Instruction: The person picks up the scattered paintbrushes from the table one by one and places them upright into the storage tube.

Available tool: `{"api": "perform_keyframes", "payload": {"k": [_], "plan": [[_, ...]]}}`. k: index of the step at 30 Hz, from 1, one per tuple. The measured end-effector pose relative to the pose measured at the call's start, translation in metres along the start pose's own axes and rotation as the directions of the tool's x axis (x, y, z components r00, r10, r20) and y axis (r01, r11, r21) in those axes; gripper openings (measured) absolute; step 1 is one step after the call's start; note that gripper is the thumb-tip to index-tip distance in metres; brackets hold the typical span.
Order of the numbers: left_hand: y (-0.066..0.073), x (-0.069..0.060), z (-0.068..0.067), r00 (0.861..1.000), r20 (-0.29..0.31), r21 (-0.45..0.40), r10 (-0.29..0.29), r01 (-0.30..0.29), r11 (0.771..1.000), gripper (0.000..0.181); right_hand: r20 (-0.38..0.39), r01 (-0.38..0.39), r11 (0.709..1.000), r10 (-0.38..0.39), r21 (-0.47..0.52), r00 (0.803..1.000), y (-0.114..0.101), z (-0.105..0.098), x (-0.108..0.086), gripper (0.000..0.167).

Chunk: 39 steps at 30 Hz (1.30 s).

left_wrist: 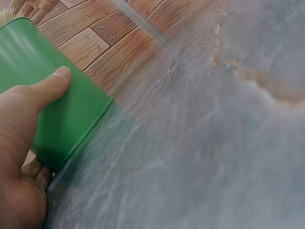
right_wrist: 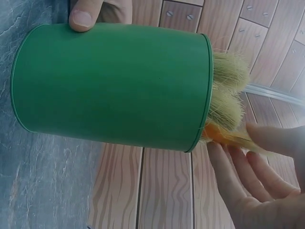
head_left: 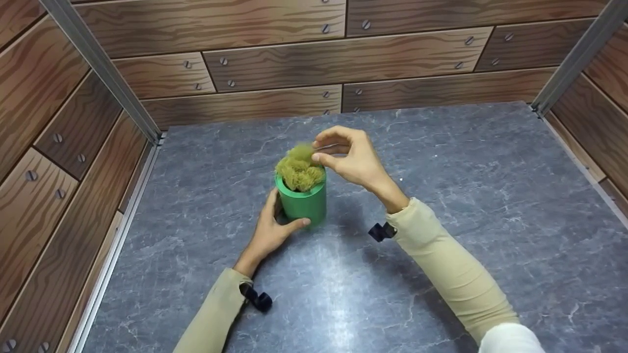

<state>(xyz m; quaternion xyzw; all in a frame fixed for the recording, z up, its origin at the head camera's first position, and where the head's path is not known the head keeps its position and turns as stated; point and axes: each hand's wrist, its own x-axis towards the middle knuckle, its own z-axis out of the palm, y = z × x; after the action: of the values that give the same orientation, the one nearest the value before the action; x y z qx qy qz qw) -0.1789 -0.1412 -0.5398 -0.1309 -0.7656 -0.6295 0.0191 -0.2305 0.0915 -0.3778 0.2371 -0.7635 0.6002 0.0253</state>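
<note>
A green cylindrical container (head_left: 306, 205) stands upright on the table, with fuzzy yellow-green tufts (head_left: 299, 174) sticking out of its open top. My left hand (head_left: 270, 231) grips its lower left side, the thumb (left_wrist: 55, 86) lying across the green wall and the other fingers partly hidden behind it. At the rim, my right hand (head_left: 357, 159) pinches a thin yellow-orange piece (right_wrist: 224, 136) between thumb and fingers. That piece comes out beside the bristly tufts in the right wrist view; its exact kind is hard to tell, and its lower end is hidden inside the container.
The grey marble-patterned table (head_left: 441, 206) is bordered by wood-plank-patterned walls (head_left: 279, 63). Metal posts (head_left: 113, 83) rise at the back corners. A black wrist device (head_left: 381, 231) sits on the right sleeve, another (head_left: 256, 296) on the left.
</note>
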Motion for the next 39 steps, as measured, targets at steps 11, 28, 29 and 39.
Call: {"api": "perform_keyframes", "payload": {"k": [11, 28, 29, 39], "plan": [[-0.002, 0.000, -0.001, 1.000, -0.010, 0.009, 0.002, -0.002, 1.000, 0.110, -0.004, 0.049, 0.990, -0.050, -0.132, 0.999, 0.003, 0.004, 0.001, 0.013], [0.000, 0.002, -0.005, 1.000, -0.006, -0.005, -0.008, 0.008, 1.000, 0.108, 0.000, 0.046, 0.982, -0.047, -0.183, 0.999, 0.009, 0.006, -0.001, 0.011], [0.000, 0.002, -0.006, 1.000, -0.003, -0.008, -0.015, 0.015, 1.000, 0.107, 0.000, 0.047, 0.983, -0.048, -0.177, 0.999, 0.009, 0.005, -0.001, 0.011], [0.004, -0.001, -0.016, 0.998, 0.028, -0.028, -0.051, 0.051, 0.998, 0.102, -0.069, -0.015, 0.988, 0.004, -0.151, 0.998, 0.022, -0.018, -0.011, 0.014]]}}
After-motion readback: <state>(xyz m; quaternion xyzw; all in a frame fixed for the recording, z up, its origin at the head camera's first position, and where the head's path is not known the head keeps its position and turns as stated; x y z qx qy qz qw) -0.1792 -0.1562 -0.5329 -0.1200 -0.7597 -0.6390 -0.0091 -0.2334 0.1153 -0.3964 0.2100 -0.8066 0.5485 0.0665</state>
